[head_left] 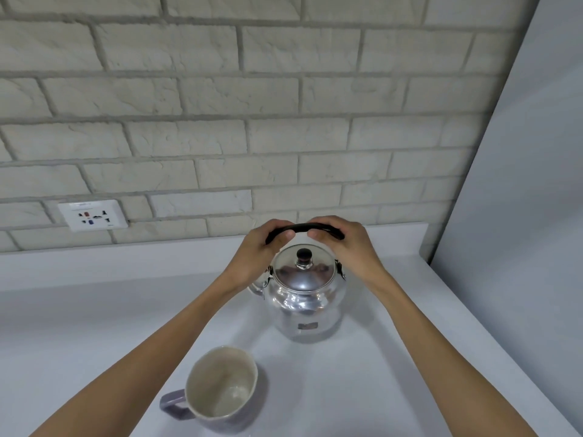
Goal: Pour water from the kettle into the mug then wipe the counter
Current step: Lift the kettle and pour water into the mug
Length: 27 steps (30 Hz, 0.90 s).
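Nearest the counter's front edge stood the mug; behind it the kettle, its handle grasped by left hand and right hand

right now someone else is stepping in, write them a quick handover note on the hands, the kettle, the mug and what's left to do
Left hand: closed on the left end of the kettle's black handle.
Right hand: closed on the right end of the same handle.
Kettle: upright on the white counter, lid on, spout towards the left; whether it is lifted cannot be told.
Mug: on the counter nearer the person, to the kettle's left, upright, handle pointing left, looks empty.
Done: kettle gripped.
Left: pour water into the mug, set the kettle down, wipe the counter. No cloth is in view.
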{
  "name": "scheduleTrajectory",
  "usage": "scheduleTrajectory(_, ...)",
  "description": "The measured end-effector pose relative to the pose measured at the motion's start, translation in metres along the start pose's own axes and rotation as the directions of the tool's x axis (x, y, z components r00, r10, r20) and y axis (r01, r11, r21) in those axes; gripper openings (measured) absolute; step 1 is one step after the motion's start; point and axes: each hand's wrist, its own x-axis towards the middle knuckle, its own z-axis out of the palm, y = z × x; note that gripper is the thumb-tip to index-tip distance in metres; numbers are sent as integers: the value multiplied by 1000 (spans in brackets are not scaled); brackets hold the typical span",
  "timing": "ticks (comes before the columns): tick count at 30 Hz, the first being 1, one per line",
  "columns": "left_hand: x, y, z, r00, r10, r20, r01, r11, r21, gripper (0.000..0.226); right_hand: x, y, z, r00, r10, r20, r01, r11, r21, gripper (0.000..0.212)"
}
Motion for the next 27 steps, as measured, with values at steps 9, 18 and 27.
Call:
scheduleTrajectory(9, -31, 68, -17, 993, 114, -10, -114, 993, -37, 15, -19, -67, -18, 991, -134, -20, 133, 991, -17, 14)
scheduleTrajectory(18, -82, 85, -53, 996, 82, 20, -80, 994, -76, 53, -47, -109, -14, 984, -175, 30, 177, 982, -63, 13)
scheduleTrajectory(27, -156, 9, -77, 975, -149, 163, 109, 966, 234, 102, -72, -121, -7, 981, -141, 132, 158, 979, -127, 11)
